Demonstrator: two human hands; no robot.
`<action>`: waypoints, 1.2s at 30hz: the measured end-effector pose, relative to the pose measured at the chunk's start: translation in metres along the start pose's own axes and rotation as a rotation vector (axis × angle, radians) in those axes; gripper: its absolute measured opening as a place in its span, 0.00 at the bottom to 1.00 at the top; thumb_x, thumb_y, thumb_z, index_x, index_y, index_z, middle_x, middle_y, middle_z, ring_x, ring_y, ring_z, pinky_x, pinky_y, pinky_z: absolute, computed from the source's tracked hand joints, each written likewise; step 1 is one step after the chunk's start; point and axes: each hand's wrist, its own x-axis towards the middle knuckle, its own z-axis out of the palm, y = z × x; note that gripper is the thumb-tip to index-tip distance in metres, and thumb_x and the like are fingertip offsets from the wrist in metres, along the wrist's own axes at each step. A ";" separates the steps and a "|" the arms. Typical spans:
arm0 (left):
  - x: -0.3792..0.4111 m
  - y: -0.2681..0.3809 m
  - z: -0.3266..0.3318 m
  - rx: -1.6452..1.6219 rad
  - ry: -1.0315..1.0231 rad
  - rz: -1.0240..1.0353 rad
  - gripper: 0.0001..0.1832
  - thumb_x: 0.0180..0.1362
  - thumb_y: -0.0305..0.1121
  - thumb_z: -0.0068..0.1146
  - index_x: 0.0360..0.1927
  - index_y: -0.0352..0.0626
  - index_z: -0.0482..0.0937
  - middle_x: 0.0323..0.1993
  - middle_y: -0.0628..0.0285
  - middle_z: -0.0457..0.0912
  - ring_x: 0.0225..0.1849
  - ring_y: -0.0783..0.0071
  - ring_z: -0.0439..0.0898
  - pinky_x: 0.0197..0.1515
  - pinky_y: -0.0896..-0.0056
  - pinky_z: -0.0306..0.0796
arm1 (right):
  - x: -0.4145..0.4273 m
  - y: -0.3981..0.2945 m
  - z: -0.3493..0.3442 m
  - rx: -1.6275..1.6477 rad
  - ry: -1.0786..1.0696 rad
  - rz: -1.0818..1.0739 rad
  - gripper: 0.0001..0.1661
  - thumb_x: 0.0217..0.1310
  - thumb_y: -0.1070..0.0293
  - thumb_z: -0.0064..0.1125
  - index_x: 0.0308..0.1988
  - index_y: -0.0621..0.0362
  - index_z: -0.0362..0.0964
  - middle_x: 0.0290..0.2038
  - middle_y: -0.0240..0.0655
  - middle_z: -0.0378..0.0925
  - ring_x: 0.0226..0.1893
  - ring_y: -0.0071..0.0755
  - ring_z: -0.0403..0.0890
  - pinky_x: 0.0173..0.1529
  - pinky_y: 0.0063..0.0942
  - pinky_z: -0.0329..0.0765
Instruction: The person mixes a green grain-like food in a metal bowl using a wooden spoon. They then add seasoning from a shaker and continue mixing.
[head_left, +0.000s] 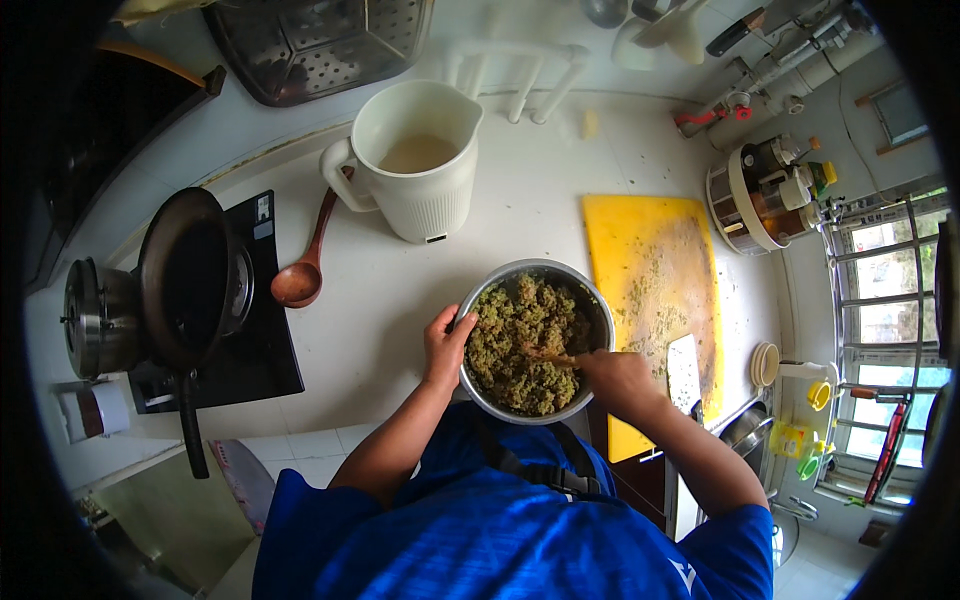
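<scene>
A round metal bowl (604, 319) in front of me holds a green and brown minced filling (517, 382). My left hand (447, 343) grips the bowl's left side, its thumb over the rim. Above the bowl's right rim, my right hand (624, 382) is closed around a wooden utensil (551, 355). The utensil's far end is sunk in the filling, so its full shape is hidden. To the right lies a yellow cutting board (611, 247) strewn with green bits. A cleaver (683, 375) with a flecked blade rests on it.
A white pitcher (450, 195) with pale contents stands behind the bowl. Left of it lies a wooden ladle (298, 283). Farther left, a dark wok (214, 225) sits on a black cooktop (277, 360), beside a lidded steel pot (105, 319). A condiment rack (739, 202) stands back right.
</scene>
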 end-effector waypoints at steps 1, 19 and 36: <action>0.000 0.000 0.001 -0.006 0.000 0.000 0.06 0.56 0.29 0.60 0.36 0.38 0.79 0.25 0.76 0.71 0.27 0.88 0.65 0.30 0.82 0.59 | 0.008 -0.006 0.010 0.007 -0.020 0.012 0.11 0.55 0.71 0.48 0.41 0.54 0.72 0.29 0.41 0.79 0.29 0.42 0.82 0.28 0.38 0.78; 0.001 0.002 0.003 0.032 -0.014 0.032 0.07 0.59 0.32 0.58 0.33 0.38 0.78 0.24 0.77 0.67 0.27 0.89 0.61 0.29 0.82 0.55 | 0.059 0.024 0.053 0.659 0.320 0.367 0.11 0.55 0.71 0.50 0.40 0.51 0.74 0.29 0.38 0.74 0.21 0.44 0.76 0.28 0.36 0.75; 0.002 0.002 0.006 0.012 -0.037 0.025 0.08 0.58 0.30 0.58 0.38 0.36 0.78 0.30 0.73 0.75 0.33 0.86 0.70 0.39 0.83 0.65 | 0.007 -0.013 0.006 0.038 0.043 -0.187 0.27 0.54 0.72 0.49 0.54 0.37 0.68 0.28 0.35 0.75 0.23 0.38 0.80 0.22 0.34 0.75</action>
